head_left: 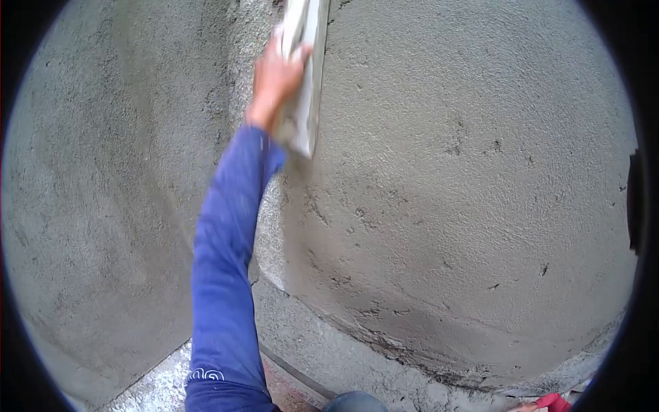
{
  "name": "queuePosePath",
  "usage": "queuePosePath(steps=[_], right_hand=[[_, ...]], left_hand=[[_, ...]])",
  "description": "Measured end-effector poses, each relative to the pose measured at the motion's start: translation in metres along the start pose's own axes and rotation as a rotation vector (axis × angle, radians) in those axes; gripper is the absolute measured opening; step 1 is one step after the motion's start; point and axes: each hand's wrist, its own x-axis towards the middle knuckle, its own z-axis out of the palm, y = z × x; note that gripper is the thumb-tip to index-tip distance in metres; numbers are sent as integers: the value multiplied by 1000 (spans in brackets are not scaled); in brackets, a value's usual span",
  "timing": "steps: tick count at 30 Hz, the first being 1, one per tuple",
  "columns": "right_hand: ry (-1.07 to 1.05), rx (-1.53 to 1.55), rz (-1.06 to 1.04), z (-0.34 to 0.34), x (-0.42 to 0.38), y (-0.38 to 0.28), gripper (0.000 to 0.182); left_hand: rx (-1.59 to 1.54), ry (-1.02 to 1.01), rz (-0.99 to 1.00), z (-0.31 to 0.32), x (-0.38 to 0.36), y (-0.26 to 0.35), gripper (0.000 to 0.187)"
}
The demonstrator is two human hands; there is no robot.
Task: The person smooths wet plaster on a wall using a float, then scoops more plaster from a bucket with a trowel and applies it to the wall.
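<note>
Up at the inside corner, the left hand (274,81) is wrapped tight around the handle of a plastering float (305,75), blade flat against the plaster wall (467,178). Right of the grip, the coat is grey, wet-looking, pocked and scored. Left of it, the adjoining wall (103,192) looks smoother. Below the grip, the blue sleeve (226,275) runs down toward a rough concrete ledge (322,350). Right hand isn't showing.

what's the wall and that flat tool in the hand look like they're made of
The rough grey wall looks like fresh cement plaster: grainy, matt, pitted with small tears. The flat pale float held by the hand could be wood or plastic; grey smears hide its surface.
</note>
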Motion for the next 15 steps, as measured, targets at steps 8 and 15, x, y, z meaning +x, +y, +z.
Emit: queuePosePath(steps=[8, 15], right_hand=[[-32, 124, 29, 57, 62, -94, 36], [-92, 187, 112, 43, 49, -157, 36]], left_hand=[[-97, -97, -357, 16, -258, -60, 65], [-34, 0, -84, -7, 10, 11, 62]])
